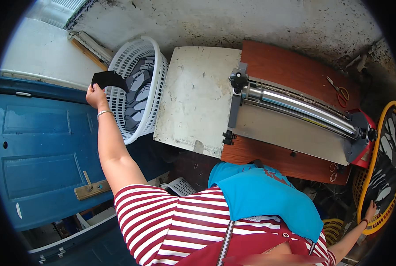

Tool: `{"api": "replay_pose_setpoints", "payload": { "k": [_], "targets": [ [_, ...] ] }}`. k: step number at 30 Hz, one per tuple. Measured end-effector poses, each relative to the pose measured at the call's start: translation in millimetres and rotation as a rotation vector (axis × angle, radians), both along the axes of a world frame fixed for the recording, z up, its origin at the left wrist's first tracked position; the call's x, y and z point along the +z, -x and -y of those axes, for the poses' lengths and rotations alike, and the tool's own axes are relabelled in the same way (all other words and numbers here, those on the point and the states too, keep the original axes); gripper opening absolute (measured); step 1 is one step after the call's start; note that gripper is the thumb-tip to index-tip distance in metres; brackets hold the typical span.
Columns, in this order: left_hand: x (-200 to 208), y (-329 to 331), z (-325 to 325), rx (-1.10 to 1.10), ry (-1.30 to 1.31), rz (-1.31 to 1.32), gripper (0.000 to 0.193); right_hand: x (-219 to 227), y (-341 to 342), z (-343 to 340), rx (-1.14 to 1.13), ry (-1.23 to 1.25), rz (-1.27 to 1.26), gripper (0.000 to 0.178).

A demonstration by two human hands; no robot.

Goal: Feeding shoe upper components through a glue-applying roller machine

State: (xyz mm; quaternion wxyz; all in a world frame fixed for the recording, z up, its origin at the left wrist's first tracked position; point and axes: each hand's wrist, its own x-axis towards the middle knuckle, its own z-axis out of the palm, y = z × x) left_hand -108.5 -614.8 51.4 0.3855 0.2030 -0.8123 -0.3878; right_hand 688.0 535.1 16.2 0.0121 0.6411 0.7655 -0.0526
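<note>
At the far left, my left hand pinches a curved, flat black cut piece, fabric or foam, over the rim of a white plastic basket. Inside that basket lie several dark pieces with light grey shapes. On the far right, my right hand reaches into a yellow-orange basket holding black pieces with light patches. Its fingers look closed against the pile's edge; what they grip is too small to make out.
Between the baskets stands a table with a pale board and a brown wood top. It bears a machine with a shiny metal roller and black knobs. Red-handled scissors lie behind it. A blue panelled door is at left.
</note>
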Motion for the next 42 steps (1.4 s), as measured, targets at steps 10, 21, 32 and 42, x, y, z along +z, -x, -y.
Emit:
{"api": "replay_pose_setpoints", "payload": {
  "k": [10, 21, 32, 42],
  "targets": [
    [-254, 15, 39, -0.626, -0.300, 0.928, 0.067, -1, 24, 98, 0.168, -0.319, 0.031, 0.058],
    [-120, -9, -105, -0.290, -0.116, 0.356, 0.051, 79, 20, 97, 0.087, 0.152, -0.277, 0.038],
    [41, -219, -517, -1.231, -0.139, 0.083, 0.034, 95, 17, 29, 0.730, -0.287, 0.790, 0.076],
    [36, -366, -703, -1.955, -0.118, 0.069, 0.019, 95, 8, -14, 0.943, -0.172, 0.874, 0.086]
  ]
}}
